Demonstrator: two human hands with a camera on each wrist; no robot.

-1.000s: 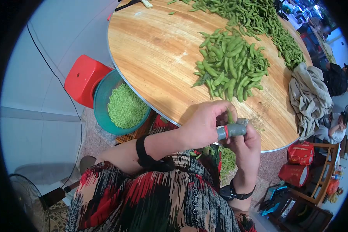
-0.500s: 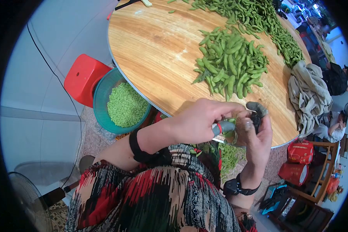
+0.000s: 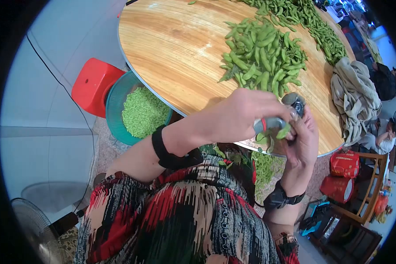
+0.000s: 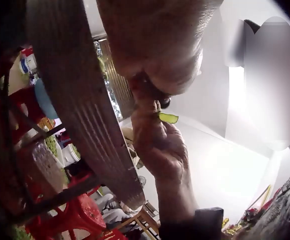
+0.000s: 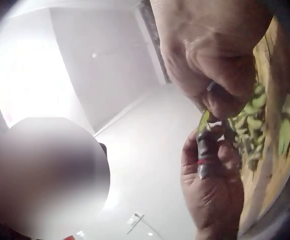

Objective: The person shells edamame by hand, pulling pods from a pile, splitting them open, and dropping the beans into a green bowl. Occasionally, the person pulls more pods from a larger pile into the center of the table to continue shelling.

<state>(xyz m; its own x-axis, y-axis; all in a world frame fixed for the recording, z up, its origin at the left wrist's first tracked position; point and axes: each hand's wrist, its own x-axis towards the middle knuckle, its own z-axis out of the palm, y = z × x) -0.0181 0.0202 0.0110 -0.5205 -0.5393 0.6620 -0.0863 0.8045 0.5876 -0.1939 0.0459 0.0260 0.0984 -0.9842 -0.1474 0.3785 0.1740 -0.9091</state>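
Note:
Both hands meet over the table's near edge. My left hand (image 3: pixel 246 112), with a grey cover and red band on one digit, pinches a green bean pod (image 3: pixel 284 131). Against it, my right hand (image 3: pixel 304 138) has its fingers curled round the pod's other side; a dark grey cover sits on one of its fingers. In the left wrist view the pod (image 4: pixel 168 118) sticks out between the hands. The right wrist view shows the pod (image 5: pixel 203 121) at the grey-covered tip of my left hand (image 5: pixel 210 185). Just beyond lies a pile of pods (image 3: pixel 266 55).
A teal basket (image 3: pixel 114 121) of shelled beans (image 3: pixel 143 114) stands left of the round table (image 3: pixel 171 53), beside a red stool (image 3: pixel 94 86). More pods (image 3: pixel 306 17) lie at the far side, a crumpled cloth (image 3: pixel 354 97) at the right edge. Loose pods (image 3: pixel 270 143) are near the hands.
Both hands have moved right and slightly up in the head view. The left hand's grip has shifted, and a pod now shows between the hands. The view itself has moved a little.

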